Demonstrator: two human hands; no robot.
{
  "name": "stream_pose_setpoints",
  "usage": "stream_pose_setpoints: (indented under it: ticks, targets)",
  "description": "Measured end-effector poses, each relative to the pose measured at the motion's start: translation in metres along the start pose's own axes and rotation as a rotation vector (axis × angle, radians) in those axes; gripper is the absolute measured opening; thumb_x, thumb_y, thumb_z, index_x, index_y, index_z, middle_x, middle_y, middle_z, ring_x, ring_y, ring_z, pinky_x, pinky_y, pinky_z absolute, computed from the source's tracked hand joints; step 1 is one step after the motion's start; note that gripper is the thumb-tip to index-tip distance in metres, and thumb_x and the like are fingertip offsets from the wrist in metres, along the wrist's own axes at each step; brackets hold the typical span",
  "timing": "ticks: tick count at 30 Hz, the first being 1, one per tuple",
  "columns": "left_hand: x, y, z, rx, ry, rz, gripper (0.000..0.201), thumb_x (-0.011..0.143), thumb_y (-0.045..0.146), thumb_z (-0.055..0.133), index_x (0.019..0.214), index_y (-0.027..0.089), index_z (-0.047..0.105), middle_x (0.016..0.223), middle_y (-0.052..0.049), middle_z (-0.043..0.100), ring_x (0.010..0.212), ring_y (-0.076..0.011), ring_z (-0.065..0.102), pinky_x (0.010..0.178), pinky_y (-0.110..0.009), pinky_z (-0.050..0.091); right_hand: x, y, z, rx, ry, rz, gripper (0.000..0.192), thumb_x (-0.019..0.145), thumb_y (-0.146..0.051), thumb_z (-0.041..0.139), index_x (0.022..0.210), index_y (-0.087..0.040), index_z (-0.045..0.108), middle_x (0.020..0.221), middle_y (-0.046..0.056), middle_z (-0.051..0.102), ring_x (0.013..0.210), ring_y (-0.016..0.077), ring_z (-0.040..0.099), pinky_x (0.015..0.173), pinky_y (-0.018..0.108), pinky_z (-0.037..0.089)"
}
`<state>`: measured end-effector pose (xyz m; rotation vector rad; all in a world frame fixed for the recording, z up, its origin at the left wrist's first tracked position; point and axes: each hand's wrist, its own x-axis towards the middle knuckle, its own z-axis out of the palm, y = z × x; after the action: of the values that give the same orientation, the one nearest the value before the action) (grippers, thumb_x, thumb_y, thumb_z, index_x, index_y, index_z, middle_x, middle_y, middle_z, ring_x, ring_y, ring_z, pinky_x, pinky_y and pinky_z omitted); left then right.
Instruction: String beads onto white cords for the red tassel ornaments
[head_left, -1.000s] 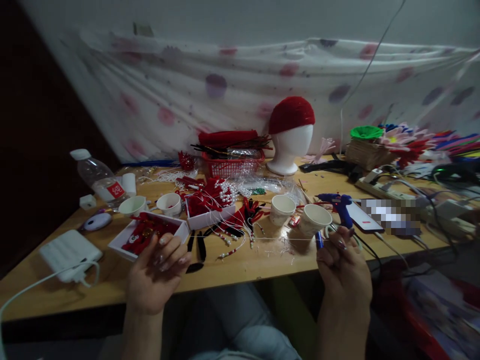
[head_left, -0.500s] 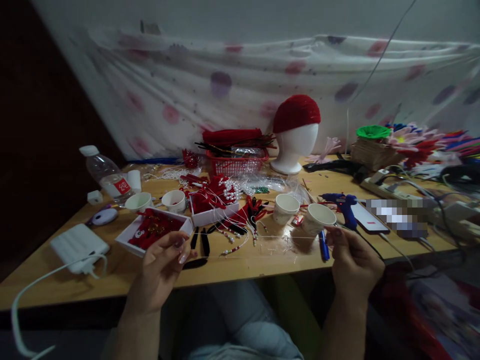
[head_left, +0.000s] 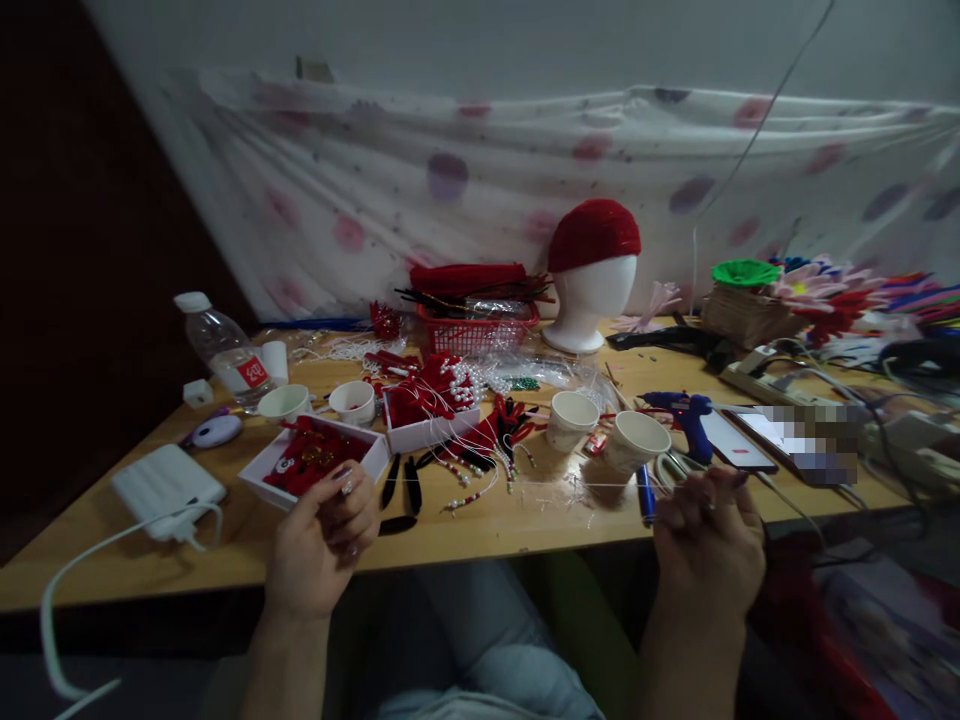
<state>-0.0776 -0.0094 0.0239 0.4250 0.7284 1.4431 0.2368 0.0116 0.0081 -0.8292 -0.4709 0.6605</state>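
Note:
My left hand point(head_left: 324, 545) and my right hand point(head_left: 709, 545) are raised in front of the wooden table's near edge point(head_left: 480, 545). A thin clear thread point(head_left: 517, 484) is stretched taut between them, pinched at each end by the fingertips. My left hand is just in front of a white tray of red pieces point(head_left: 313, 460). A tilted paper cup point(head_left: 634, 442) and a blue pen point(head_left: 646, 493) lie close behind my right hand. Beaded strands and red ornaments point(head_left: 480, 445) lie on the table behind the thread.
A foam head with a red cap point(head_left: 591, 270), a red basket point(head_left: 471, 328), several paper cups, a water bottle point(head_left: 225, 350), a white power bank with cable point(head_left: 166, 488), a blue glue gun point(head_left: 686, 415), a phone point(head_left: 742, 440) and a power strip point(head_left: 780, 385) crowd the table.
Both hands closed tighter on the thread and dropped slightly. The left fingers curled inward; the right hand moved a little right. The view shifted slightly.

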Motion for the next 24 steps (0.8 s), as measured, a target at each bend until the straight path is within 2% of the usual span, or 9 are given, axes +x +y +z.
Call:
stream_pose_setpoints:
  ticks: [5, 9, 13, 16, 19, 24]
  targets:
    - [0.001, 0.000, -0.001, -0.099, -0.019, -0.083, 0.026, 0.073, 0.014, 0.068, 0.061, 0.019, 0.046, 0.050, 0.012, 0.024, 0.035, -0.0033, 0.019, 0.031, -0.014, 0.028, 0.007, 0.002, -0.007, 0.102, -0.022, 0.060, 0.041, 0.058, -0.033, 0.093, 0.073, -0.020, 0.057, 0.053, -0.013, 0.041, 0.039, 0.0012, 0.025, 0.034, 0.013, 0.025]
    - [0.001, -0.001, -0.001, -0.152, -0.036, -0.091, 0.027, 0.078, 0.013, 0.062, 0.058, 0.019, 0.046, 0.047, 0.011, 0.019, 0.035, -0.0054, 0.021, 0.033, -0.017, 0.036, 0.010, 0.006, -0.009, 0.151, -0.010, 0.075, 0.041, 0.060, -0.035, 0.092, 0.076, -0.020, 0.058, 0.054, -0.013, 0.045, 0.038, 0.0013, 0.026, 0.032, 0.014, 0.022]
    - [0.000, 0.002, 0.001, -0.092, -0.015, -0.042, 0.029, 0.072, 0.011, 0.069, 0.054, 0.018, 0.048, 0.048, 0.006, 0.035, 0.043, -0.0076, 0.038, 0.046, -0.022, 0.054, 0.011, 0.005, -0.009, 0.195, 0.014, 0.110, 0.046, 0.055, -0.032, 0.095, 0.077, -0.020, 0.056, 0.052, -0.014, 0.047, 0.036, 0.0006, 0.025, 0.030, 0.013, 0.021]
    - [0.001, 0.003, 0.002, 0.008, 0.047, 0.028, 0.020, 0.064, 0.012, 0.075, 0.057, 0.014, 0.056, 0.054, 0.003, 0.046, 0.050, -0.0079, 0.046, 0.057, -0.026, 0.061, 0.015, 0.005, -0.009, 0.214, 0.020, 0.144, 0.050, 0.052, -0.029, 0.096, 0.075, -0.020, 0.053, 0.050, -0.015, 0.048, 0.035, 0.0005, 0.023, 0.028, 0.013, 0.020]
    - [0.003, 0.001, 0.001, 0.089, 0.128, 0.100, 0.011, 0.061, 0.012, 0.076, 0.069, 0.011, 0.068, 0.060, 0.000, 0.055, 0.056, -0.0099, 0.053, 0.063, -0.029, 0.064, 0.019, 0.007, -0.012, 0.217, 0.017, 0.176, 0.050, 0.049, -0.021, 0.095, 0.076, -0.020, 0.053, 0.049, -0.016, 0.049, 0.034, 0.0000, 0.022, 0.028, 0.012, 0.019]
    - [0.007, -0.002, 0.001, 0.147, 0.208, 0.136, 0.018, 0.060, 0.007, 0.074, 0.078, 0.010, 0.074, 0.059, -0.001, 0.061, 0.058, -0.0108, 0.057, 0.067, -0.030, 0.065, 0.021, 0.009, -0.017, 0.199, -0.008, 0.239, 0.050, 0.048, -0.018, 0.095, 0.078, -0.018, 0.055, 0.052, -0.015, 0.050, 0.034, -0.0013, 0.026, 0.029, 0.011, 0.020]
